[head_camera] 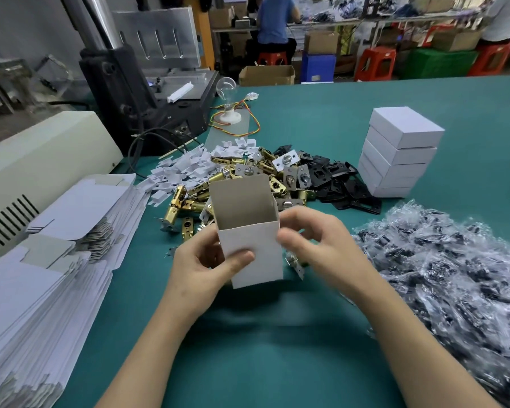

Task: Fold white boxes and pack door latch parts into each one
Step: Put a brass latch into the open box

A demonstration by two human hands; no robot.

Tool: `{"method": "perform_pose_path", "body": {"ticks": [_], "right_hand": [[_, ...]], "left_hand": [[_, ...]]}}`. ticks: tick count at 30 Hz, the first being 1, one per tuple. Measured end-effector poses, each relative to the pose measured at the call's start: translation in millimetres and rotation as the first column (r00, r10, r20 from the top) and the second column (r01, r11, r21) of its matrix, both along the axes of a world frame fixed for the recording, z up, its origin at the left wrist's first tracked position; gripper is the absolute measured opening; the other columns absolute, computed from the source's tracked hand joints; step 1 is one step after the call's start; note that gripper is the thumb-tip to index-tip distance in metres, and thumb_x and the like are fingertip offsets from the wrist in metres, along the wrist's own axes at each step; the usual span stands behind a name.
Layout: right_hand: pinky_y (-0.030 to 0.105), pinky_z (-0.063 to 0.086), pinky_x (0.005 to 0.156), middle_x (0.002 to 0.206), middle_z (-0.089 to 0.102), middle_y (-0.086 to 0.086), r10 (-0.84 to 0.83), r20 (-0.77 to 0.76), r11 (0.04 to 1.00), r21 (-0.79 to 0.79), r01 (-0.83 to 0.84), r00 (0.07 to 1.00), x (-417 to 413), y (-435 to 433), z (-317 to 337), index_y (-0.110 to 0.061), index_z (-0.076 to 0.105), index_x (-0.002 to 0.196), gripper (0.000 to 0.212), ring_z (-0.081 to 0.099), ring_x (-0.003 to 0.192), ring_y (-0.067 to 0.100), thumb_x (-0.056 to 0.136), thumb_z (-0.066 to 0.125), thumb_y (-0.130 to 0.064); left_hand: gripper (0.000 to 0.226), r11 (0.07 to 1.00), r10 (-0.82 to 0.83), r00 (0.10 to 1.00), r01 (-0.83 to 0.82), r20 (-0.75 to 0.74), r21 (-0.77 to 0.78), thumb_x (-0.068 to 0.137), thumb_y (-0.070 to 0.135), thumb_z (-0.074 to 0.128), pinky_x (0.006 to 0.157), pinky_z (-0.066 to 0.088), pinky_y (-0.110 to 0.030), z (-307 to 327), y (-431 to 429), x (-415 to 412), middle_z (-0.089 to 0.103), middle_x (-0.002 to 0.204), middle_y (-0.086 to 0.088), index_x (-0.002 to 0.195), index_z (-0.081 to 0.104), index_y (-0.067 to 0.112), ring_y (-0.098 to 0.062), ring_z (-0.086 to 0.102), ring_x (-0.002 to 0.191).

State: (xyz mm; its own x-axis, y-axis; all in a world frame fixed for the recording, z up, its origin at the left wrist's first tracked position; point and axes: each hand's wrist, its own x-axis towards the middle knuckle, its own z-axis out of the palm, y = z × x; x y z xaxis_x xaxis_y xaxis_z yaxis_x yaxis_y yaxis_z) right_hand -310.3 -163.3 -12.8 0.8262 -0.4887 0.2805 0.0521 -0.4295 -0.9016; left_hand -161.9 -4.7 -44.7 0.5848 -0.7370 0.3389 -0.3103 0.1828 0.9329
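Box (249,231) upright btwn left hand (200,266) & right hand (315,242), top open.

No text, label, brand or number can be read anywhere; the white boxes (401,148) show plain faces.

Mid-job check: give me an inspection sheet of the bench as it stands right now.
Surface: green table, crowded along its far and side edges.
Job's things: open white box held upright, top flap up; brass latches; black plates; white inserts; flat box blanks at left; stack of closed boxes; bagged parts at right.
Clutter: light bulb on a socket.
Hands: left hand grips the box; right hand at its right edge.
Cables: black cables; coloured wires.
Surroundings: machine; seated person; red stools.
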Motion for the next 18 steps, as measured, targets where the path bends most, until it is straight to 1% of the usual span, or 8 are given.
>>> {"method": "perform_pose_path", "body": {"ticks": [1,2,4,6,8,15,17,18], "right_hand": [[0.027,0.052,0.074,0.089,0.074,-0.007,-0.037,0.031,0.999,0.038,0.035,0.999,-0.6,-2.2,0.5,-0.025,0.073,0.098,0.032,0.067,0.083,0.008,0.089,0.058,-0.051],[0.026,0.05,0.074,0.089,0.074,-0.005,-0.075,0.056,0.995,0.069,0.072,0.996,-1.1,-4.5,0.4,-0.023,0.073,0.099,0.031,0.068,0.085,0.011,0.094,0.056,-0.048],[0.024,0.048,0.074,0.087,0.074,-0.004,-0.147,0.078,0.986,0.093,0.139,0.986,-1.0,-8.5,-2.1,-0.02,0.073,0.099,0.029,0.068,0.085,0.012,0.103,0.052,-0.039],[0.021,0.048,0.073,0.086,0.073,-0.005,-0.193,0.086,0.979,0.087,0.186,0.977,-0.6,-10.8,-5.4,-0.019,0.073,0.098,0.028,0.067,0.084,0.009,0.106,0.05,-0.033],[0.018,0.049,0.072,0.087,0.074,-0.004,-0.208,0.089,0.976,0.082,0.201,0.974,0.2,-11.4,-7.6,-0.021,0.073,0.097,0.029,0.067,0.085,0.011,0.107,0.049,-0.033],[0.014,0.046,0.068,0.084,0.073,-0.011,-0.233,0.075,0.973,0.028,0.231,0.97,0.9,-10.0,-9.4,-0.028,0.073,0.092,0.027,0.066,0.082,0.005,0.107,0.051,-0.029],[0.021,0.048,0.067,0.084,0.072,-0.013,-0.265,0.035,0.962,-0.053,0.267,0.964,0.1,-12.1,-8.9,-0.032,0.072,0.091,0.02,0.064,0.082,0.004,0.104,0.056,-0.029],[0.024,0.049,0.071,0.088,0.071,-0.015,-0.288,-0.026,0.946,-0.16,0.281,0.957,-1.9,-16.6,-8.0,-0.033,0.071,0.095,0.016,0.063,0.086,0.003,0.102,0.058,-0.028]], "left_hand": [[0.028,1.0,-0.004,1.0,0.004,-0.001,0.009,0.075,0.042,0.084,0.065,0.057,-0.019,-1.4,-0.1,-0.3,0.079,0.096,0.015,0.102,0.077,0.049,-0.003,0.074,0.083],[0.03,1.0,-0.006,1.0,0.006,0.002,0.028,0.074,0.044,0.085,0.066,0.061,-0.027,-4.0,-0.3,-0.9,0.079,0.098,0.012,0.103,0.077,0.048,-0.01,0.074,0.084],[0.034,0.996,-0.023,1.0,0.023,0.003,0.084,0.073,0.048,0.087,0.074,0.061,-0.048,-7.1,-1.9,-3.1,0.079,0.099,0.005,0.105,0.077,0.046,-0.034,0.072,0.086],[0.038,0.989,-0.056,0.998,0.053,0.019,0.139,0.073,0.049,0.087,0.073,0.058,-0.054,-9.1,-4.0,-4.3,0.078,0.098,0.0,0.109,0.076,0.044,-0.047,0.067,0.088],[0.04,0.982,-0.087,0.996,0.079,0.037,0.174,0.073,0.05,0.087,0.071,0.056,-0.053,-8.6,-4.8,-5.4,0.078,0.098,0.001,0.111,0.075,0.046,-0.048,0.065,0.086],[0.041,0.972,-0.14,0.99,0.142,-0.025,0.186,0.072,0.044,0.088,0.076,0.055,-0.056,-4.5,-4.4,-5.4,0.078,0.107,0.003,0.111,0.074,0.046,-0.049,0.064,0.093],[0.041,0.97,-0.154,0.988,0.156,-0.022,0.189,0.072,0.044,0.089,0.075,0.056,-0.056,-4.8,-3.0,-3.6,0.078,0.108,0.004,0.11,0.074,0.046,-0.048,0.065,0.093],[0.041,0.968,-0.16,0.987,0.161,-0.022,0.19,0.072,0.043,0.089,0.076,0.056,-0.057,-5.5,-2.1,-3.1,0.078,0.108,0.004,0.11,0.074,0.046,-0.048,0.065,0.093]]}}
